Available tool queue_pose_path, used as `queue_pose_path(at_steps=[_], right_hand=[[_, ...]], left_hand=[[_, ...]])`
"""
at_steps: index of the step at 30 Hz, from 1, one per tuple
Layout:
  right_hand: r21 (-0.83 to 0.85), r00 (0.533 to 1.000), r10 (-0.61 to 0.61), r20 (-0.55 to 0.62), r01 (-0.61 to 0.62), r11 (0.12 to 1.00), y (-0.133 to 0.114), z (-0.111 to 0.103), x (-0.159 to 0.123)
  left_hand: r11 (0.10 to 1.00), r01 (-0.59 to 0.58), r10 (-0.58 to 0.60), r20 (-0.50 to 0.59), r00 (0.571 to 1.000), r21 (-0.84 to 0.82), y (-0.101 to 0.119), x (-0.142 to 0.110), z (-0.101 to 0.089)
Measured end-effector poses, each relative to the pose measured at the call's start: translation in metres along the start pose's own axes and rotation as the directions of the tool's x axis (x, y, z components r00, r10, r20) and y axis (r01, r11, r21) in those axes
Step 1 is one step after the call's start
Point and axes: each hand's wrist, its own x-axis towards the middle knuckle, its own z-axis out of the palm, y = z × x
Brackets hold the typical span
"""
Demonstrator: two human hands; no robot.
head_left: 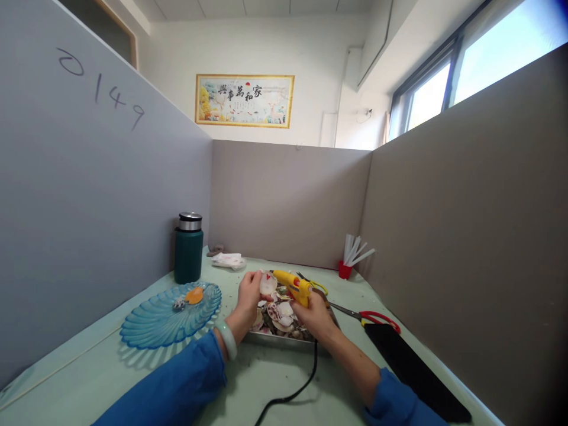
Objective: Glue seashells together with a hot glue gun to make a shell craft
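Between the fingers of my left hand (249,294) is a pale, whitish seashell (268,284) with a small red spot on it. My right hand (317,315) grips a yellow hot glue gun (290,282), its nozzle pointing left at the shell's upper edge; whether they touch I cannot tell. Both hands are over a metal tray (284,342) heaped with mixed seashells (280,315). A black cord runs down from the gun toward the table's front. To the left, a blue scalloped glass plate (151,322) bears an orange shell (194,295) and a small dark-and-white shell (178,304).
A dark green bottle (189,254) stands behind the plate, with a white plastic packet (228,261) nearby. Right of the tray are red-handled scissors (380,319), a black flat object (412,370) and a red cup (345,270) of glue sticks. Yellow-handled scissors (320,286) lie behind the gun. Grey partitions enclose the table.
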Motion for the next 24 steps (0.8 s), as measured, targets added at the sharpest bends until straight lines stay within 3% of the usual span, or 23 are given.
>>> queue_pose_path(at_steps=[11, 24], right_hand=[[0.019, 1.0, -0.021, 0.011, 0.021, 1.0, 0.0061, 0.0019, 0.0023], [0.007, 0.999, -0.05, 0.008, 0.05, 0.999, 0.0095, 0.0025, 0.0026]], left_hand=[[0.999, 0.0, -0.001, 0.031, 1.0, 0.032, -0.0012, -0.0007, 0.0003], [0.999, -0.04, 0.04, -0.098, 0.994, 0.002, -0.0001, 0.0034, -0.0016]])
